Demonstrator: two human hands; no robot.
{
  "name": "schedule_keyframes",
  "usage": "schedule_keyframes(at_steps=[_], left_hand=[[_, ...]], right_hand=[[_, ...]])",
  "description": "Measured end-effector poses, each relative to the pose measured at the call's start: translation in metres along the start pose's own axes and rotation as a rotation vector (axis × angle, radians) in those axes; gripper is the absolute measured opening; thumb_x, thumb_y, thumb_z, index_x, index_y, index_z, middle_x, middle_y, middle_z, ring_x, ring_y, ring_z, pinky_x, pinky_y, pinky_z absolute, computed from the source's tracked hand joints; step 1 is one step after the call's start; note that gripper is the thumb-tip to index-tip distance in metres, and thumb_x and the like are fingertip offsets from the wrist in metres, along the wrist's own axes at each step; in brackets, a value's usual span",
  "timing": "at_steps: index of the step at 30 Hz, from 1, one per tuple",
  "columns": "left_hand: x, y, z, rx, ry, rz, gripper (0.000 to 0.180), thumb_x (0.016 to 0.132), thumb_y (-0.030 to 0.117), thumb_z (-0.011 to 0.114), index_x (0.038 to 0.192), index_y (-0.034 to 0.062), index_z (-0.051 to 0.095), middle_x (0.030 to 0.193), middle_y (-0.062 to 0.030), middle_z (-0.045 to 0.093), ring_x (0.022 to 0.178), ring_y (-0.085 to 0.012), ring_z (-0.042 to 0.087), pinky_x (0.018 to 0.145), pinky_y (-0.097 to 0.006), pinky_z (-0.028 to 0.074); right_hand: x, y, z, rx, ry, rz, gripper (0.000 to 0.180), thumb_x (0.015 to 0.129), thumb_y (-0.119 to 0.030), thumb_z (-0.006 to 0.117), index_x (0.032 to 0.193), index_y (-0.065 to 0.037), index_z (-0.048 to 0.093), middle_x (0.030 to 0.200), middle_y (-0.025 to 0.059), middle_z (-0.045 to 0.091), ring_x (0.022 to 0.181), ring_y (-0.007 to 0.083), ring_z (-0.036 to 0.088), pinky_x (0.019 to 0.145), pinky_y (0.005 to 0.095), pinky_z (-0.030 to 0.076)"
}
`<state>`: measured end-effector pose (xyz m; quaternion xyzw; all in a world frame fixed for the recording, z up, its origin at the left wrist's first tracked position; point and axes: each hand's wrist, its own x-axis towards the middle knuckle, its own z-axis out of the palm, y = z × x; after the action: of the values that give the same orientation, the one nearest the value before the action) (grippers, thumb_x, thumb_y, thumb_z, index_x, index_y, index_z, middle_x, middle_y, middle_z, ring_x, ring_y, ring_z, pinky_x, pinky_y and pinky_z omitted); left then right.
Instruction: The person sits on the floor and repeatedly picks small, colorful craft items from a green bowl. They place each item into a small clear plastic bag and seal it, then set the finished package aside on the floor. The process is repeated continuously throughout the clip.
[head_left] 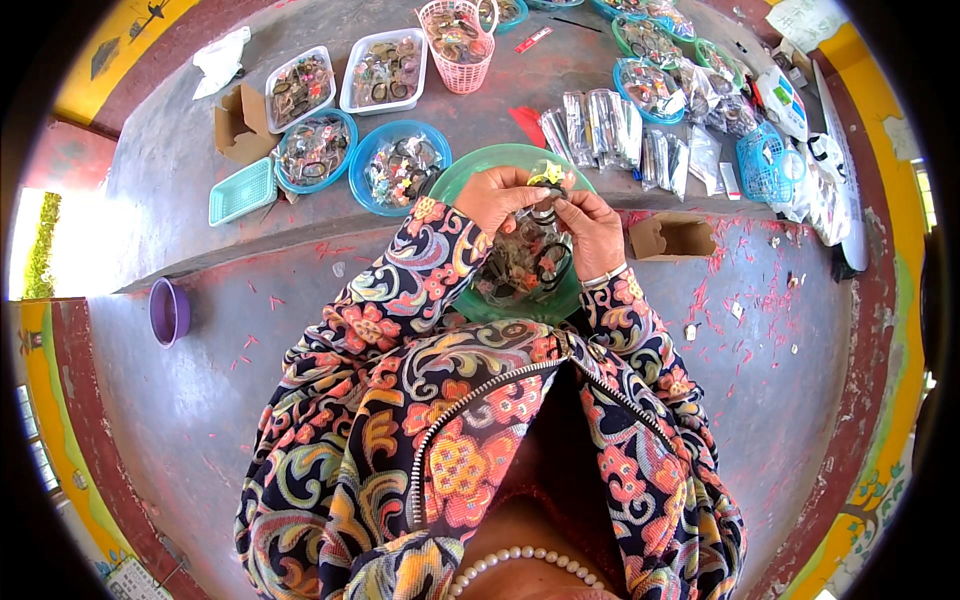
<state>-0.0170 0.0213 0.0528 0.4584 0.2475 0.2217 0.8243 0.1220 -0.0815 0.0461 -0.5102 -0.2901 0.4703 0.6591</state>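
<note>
Above a large green basin (470, 165), my left hand (497, 198) and my right hand (593, 232) come together with fingers pinched. Between them is a dark hair tie with a yellow star-shaped ornament (547, 174), gripped from both sides. My fingers partly cover the dark band, so how it joins the ornament is hidden. Below my hands, the basin holds a heap of hair ties (520, 265) in clear plastic bags, several with dark loops. My left sleeve hides part of the basin's left side.
On the raised grey ledge (300, 215) stand blue basins (358, 185), white trays (346, 85) and a pink basket (465, 78), all filled. Packed sleeves (615, 130) lie right, near a blue basket (762, 160). A cardboard box (672, 238) and purple bucket (170, 312) are lower down.
</note>
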Motion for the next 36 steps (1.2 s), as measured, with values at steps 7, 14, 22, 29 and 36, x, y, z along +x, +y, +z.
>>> schedule_keyframes(at_steps=[7, 14, 22, 29, 36], left_hand=[[-0.004, 0.006, 0.0, -0.021, 0.146, 0.032, 0.013, 0.077, 0.012, 0.061, 0.086, 0.0032, 0.061, 0.078, -0.0037, 0.063, 0.066, -0.0052, 0.056, 0.041, -0.015, 0.034], [-0.011, 0.015, 0.002, -0.045, 0.079, 0.101, 0.018, 0.08, 0.017, 0.06, 0.093, 0.0032, 0.059, 0.081, -0.0039, 0.063, 0.071, -0.0056, 0.056, 0.043, -0.015, 0.036], [-0.038, 0.067, -0.076, -0.08, 0.424, 0.367, 0.017, 0.082, 0.015, 0.054, 0.093, 0.0024, 0.057, 0.085, -0.0057, 0.063, 0.066, -0.0052, 0.056, 0.042, -0.015, 0.037], [-0.078, 0.015, -0.233, -0.065, 1.007, 0.248, 0.025, 0.074, 0.022, 0.066, 0.089, 0.003, 0.06, 0.074, -0.002, 0.06, 0.055, -0.0082, 0.05, 0.045, -0.02, 0.039], [-0.05, -0.072, -0.275, 0.045, 1.144, -0.008, 0.031, 0.071, 0.022, 0.07, 0.092, 0.0024, 0.06, 0.06, -0.0007, 0.054, 0.041, -0.009, 0.045, 0.037, -0.023, 0.035]], right_hand=[[-0.008, -0.024, 0.01, -0.786, 0.268, -0.596, 0.035, 0.076, -0.007, 0.062, 0.109, -0.003, 0.052, 0.092, 0.0067, 0.057, 0.079, 0.0133, 0.054, 0.067, 0.0238, 0.044], [-0.001, 0.013, -0.058, -0.708, 0.235, -0.169, 0.034, 0.075, -0.006, 0.059, 0.108, 0.0, 0.053, 0.096, 0.0079, 0.058, 0.086, 0.0142, 0.053, 0.074, 0.0243, 0.042], [-0.016, 0.002, -0.046, -0.482, 0.184, -0.002, 0.025, 0.077, -0.002, 0.054, 0.101, 0.001, 0.057, 0.088, 0.0013, 0.059, 0.076, 0.0074, 0.051, 0.068, 0.021, 0.041], [-0.018, 0.012, -0.055, -0.478, 0.193, -0.03, 0.02, 0.078, -0.004, 0.053, 0.098, 0.0, 0.058, 0.084, -0.0006, 0.058, 0.073, 0.0059, 0.05, 0.065, 0.0206, 0.041], [-0.025, 0.006, -0.047, -0.499, 0.204, -0.047, 0.018, 0.078, -0.004, 0.053, 0.096, 0.0, 0.057, 0.083, -0.0002, 0.057, 0.071, 0.0059, 0.048, 0.064, 0.0208, 0.04]])
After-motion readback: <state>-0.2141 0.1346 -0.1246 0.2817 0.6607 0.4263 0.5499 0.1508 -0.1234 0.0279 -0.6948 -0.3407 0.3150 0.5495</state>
